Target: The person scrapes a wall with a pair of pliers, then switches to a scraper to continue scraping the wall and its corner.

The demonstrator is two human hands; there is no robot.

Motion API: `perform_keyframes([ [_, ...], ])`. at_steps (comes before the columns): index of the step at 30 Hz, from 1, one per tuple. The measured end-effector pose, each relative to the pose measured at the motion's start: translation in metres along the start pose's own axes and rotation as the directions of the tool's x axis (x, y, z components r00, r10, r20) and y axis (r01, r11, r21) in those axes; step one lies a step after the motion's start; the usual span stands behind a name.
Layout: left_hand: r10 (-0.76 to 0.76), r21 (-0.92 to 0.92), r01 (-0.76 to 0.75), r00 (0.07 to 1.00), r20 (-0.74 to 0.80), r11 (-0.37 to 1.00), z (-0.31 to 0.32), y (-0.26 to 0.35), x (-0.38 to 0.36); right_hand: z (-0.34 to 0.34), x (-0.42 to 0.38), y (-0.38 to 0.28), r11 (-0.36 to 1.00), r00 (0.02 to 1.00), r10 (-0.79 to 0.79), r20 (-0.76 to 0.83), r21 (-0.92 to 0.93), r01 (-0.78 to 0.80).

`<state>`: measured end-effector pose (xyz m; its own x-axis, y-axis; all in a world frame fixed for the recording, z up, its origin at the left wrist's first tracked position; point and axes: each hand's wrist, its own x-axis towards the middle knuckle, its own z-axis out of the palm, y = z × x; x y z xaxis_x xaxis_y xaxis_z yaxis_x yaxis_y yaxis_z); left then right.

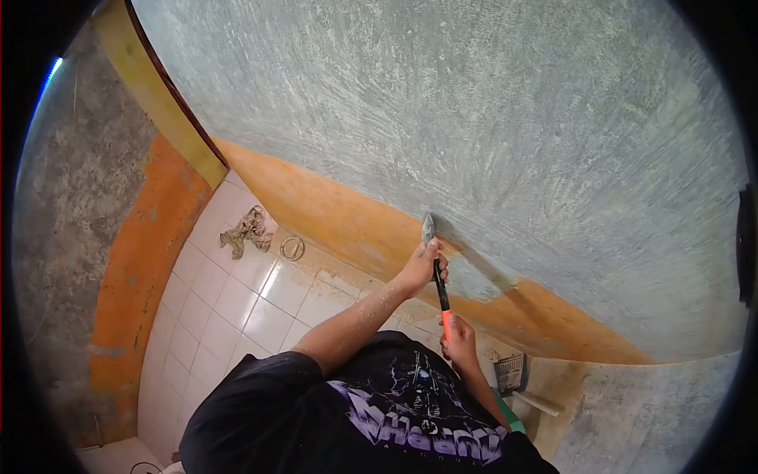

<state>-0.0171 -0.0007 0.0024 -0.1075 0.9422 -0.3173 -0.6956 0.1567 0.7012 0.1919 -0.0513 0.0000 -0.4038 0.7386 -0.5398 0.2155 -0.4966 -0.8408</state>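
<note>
A long-handled scraper with a black shaft (441,291) and an orange-red grip slants up toward the wall. Its grey metal head (428,227) is right at the border between the grey wall surface (474,110) and the orange painted band (347,213). My left hand (422,267) is wrapped round the shaft just below the head, and pale dust speckles that forearm. Lower down, my right hand (458,340) grips the orange-red end. Beside the head, a grey patch (474,280) breaks the orange band.
On the white tiled floor (229,296) lie a crumpled cloth (249,232) and a ring-shaped object (292,249), with dust along the wall's foot. A dark crate (510,371) stands at lower right near a pale bar (540,404). A yellow frame (162,87) edges the wall at left.
</note>
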Motion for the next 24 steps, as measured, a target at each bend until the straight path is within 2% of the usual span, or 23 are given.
perform_keyframes([
  [3, -0.034, -0.025, 0.034, 0.999, 0.013, 0.999, 0.005, -0.006, 0.004, -0.007, -0.006, -0.009, 0.999, 1.000, 0.016, 0.026, 0.032, -0.017],
  [6, 0.058, -0.023, -0.059, 0.998, -0.030, 0.998, -0.009, 0.003, 0.003, 0.011, 0.004, -0.002, 1.000, 1.000, -0.026, 0.005, -0.001, 0.026],
  [11, -0.007, -0.030, 0.008, 1.000, 0.008, 1.000, -0.005, 0.005, -0.002, 0.010, -0.005, -0.001, 1.000, 0.998, -0.021, -0.051, -0.017, 0.020],
  [14, -0.003, 0.015, 0.003, 1.000, 0.005, 1.000, -0.005, -0.001, 0.003, 0.006, -0.005, -0.008, 1.000, 1.000, 0.012, -0.017, -0.001, -0.012],
  [15, 0.080, -0.019, -0.081, 0.997, -0.011, 0.997, -0.020, -0.002, 0.011, 0.013, -0.003, -0.003, 1.000, 1.000, -0.009, -0.029, -0.004, 0.008],
  [17, 0.034, -0.022, -0.034, 0.999, -0.006, 0.999, -0.020, 0.011, 0.000, 0.031, 0.008, 0.006, 0.999, 0.997, -0.052, -0.051, -0.014, 0.051],
  [20, -0.008, 0.000, 0.008, 1.000, 0.008, 1.000, -0.021, 0.010, -0.004, 0.029, 0.000, -0.002, 0.998, 0.998, -0.002, -0.067, 0.063, 0.006],
  [23, -0.104, 0.031, 0.102, 0.992, 0.066, 0.994, -0.015, 0.003, 0.002, 0.011, -0.007, -0.006, 1.000, 0.997, 0.004, -0.079, 0.028, -0.001],
  [24, -0.081, 0.023, 0.080, 0.995, 0.059, 0.997, -0.018, 0.008, 0.003, 0.010, -0.007, -0.010, 1.000, 0.997, 0.000, -0.078, 0.010, 0.001],
])
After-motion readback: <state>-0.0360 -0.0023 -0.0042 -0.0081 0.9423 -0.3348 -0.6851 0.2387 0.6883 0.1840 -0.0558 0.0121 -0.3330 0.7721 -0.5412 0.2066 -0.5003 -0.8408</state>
